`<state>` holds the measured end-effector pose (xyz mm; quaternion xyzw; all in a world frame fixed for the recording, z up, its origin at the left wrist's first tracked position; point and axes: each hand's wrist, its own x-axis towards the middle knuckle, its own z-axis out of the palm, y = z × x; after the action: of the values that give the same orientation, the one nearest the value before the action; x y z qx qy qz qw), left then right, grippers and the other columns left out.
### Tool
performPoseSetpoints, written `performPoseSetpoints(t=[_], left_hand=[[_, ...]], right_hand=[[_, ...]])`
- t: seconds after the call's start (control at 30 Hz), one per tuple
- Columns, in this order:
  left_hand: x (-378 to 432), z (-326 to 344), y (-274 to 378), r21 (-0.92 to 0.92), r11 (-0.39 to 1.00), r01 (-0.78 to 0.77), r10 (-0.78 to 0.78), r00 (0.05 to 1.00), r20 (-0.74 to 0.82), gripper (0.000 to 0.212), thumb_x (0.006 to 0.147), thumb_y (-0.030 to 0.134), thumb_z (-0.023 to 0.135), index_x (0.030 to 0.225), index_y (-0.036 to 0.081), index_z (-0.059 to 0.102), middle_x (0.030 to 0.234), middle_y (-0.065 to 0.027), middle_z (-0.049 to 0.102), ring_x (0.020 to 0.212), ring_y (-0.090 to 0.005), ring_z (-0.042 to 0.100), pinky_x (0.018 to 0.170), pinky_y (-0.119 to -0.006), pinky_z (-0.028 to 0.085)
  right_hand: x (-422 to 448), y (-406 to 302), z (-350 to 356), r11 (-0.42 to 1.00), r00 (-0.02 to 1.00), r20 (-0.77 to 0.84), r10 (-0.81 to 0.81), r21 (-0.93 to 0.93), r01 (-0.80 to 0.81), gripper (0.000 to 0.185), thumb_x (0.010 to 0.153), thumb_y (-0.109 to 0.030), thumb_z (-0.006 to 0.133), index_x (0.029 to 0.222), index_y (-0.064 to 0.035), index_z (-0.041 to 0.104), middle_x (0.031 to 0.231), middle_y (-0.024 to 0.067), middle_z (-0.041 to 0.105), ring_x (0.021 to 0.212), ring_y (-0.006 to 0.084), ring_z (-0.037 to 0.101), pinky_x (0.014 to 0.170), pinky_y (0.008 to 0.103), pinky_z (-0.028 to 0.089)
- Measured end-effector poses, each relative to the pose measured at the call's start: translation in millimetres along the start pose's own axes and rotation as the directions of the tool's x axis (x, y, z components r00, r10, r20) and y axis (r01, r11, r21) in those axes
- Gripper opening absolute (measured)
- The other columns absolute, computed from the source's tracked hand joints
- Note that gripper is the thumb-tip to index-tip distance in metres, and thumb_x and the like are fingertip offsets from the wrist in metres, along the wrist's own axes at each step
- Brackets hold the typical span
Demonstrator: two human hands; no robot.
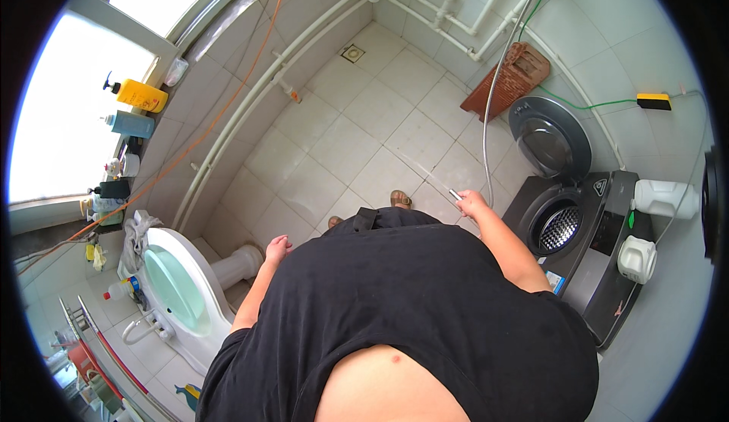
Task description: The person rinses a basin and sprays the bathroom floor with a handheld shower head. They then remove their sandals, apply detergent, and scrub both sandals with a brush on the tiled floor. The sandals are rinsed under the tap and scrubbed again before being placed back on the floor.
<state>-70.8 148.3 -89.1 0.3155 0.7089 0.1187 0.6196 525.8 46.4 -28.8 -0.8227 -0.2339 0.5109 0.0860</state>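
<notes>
My right hand (474, 202) grips a small silver spray head (455, 194), and a thin jet of water runs from its tip across the tiled floor (364, 137). A flexible metal hose (488, 120) hangs beside that hand and runs up to the wall at the top right. My left hand (278, 248) hangs at my left side, nearest to the white pedestal (239, 265) of the washbasin; its fingers look curled, and nothing shows in it. My sandalled foot (401, 199) stands on the tiles below me.
On the right is a front-loading washing machine (535, 223) with its round door (551, 137) swung open. A brown plastic board (507, 80) leans by the wall. A washbasin (213, 291) stands left, below a sill with bottles (141, 96). A floor drain (352, 53) lies in the far corner.
</notes>
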Motion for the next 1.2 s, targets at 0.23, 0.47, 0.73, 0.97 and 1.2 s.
performPoseSetpoints(t=[0.23,0.47,0.73,0.97,1.2], left_hand=[[19,-4,-9,-0.005,0.999,-0.043,0.042,0.999,-0.010,0.029,0.088,0.020,0.049,0.112,0.005,0.055,0.088,-0.0099,0.061,0.077,-0.0179,0.059,0.065,-0.030,0.051],[34,-13,-21,-0.053,0.998,-0.041,0.043,0.998,0.037,0.030,0.087,0.020,0.050,0.112,0.005,0.055,0.086,-0.0095,0.062,0.076,-0.0173,0.060,0.065,-0.029,0.050],[43,-12,-42,-0.119,0.988,-0.095,0.108,0.988,0.110,0.025,0.087,0.018,0.051,0.108,0.005,0.056,0.084,-0.0086,0.062,0.074,-0.0152,0.059,0.066,-0.027,0.049],[92,-25,-84,0.028,0.999,-0.031,0.030,0.999,0.041,0.025,0.087,0.019,0.053,0.107,0.005,0.057,0.081,-0.0064,0.062,0.071,-0.0126,0.058,0.066,-0.025,0.048],[66,-27,-46,0.077,0.997,0.013,-0.016,0.999,0.038,0.027,0.087,0.019,0.051,0.110,0.004,0.055,0.083,-0.0081,0.062,0.074,-0.0140,0.059,0.067,-0.027,0.049]], right_hand=[[40,32,-24,0.995,0.963,-0.262,0.055,0.099,-0.030,0.036,0.075,-0.006,0.058,0.111,-0.0050,0.056,0.066,0.0045,0.057,0.044,0.0123,0.051,0.040,0.0280,0.042],[30,-5,-59,0.934,0.911,-0.402,0.094,0.351,0.059,0.033,0.080,-0.011,0.056,0.114,-0.0096,0.054,0.064,0.0006,0.053,0.046,0.0102,0.049,0.036,0.0251,0.033],[-7,-22,-85,0.914,0.895,-0.429,0.124,0.400,0.065,0.033,0.083,-0.016,0.054,0.115,-0.0091,0.052,0.069,0.0012,0.055,0.047,0.0098,0.050,0.036,0.0240,0.033],[-27,10,-114,0.967,0.855,-0.493,0.162,0.252,-0.038,0.042,0.084,-0.016,0.050,0.125,-0.0093,0.045,0.070,0.0031,0.057,0.047,0.0139,0.057,0.037,0.0268,0.038],[-47,32,-113,0.788,0.933,-0.349,-0.086,-0.597,-0.151,0.035,0.073,-0.011,0.050,0.106,-0.0137,0.061,0.091,0.0112,0.064,0.076,0.0251,0.063,0.069,0.0348,0.049]])
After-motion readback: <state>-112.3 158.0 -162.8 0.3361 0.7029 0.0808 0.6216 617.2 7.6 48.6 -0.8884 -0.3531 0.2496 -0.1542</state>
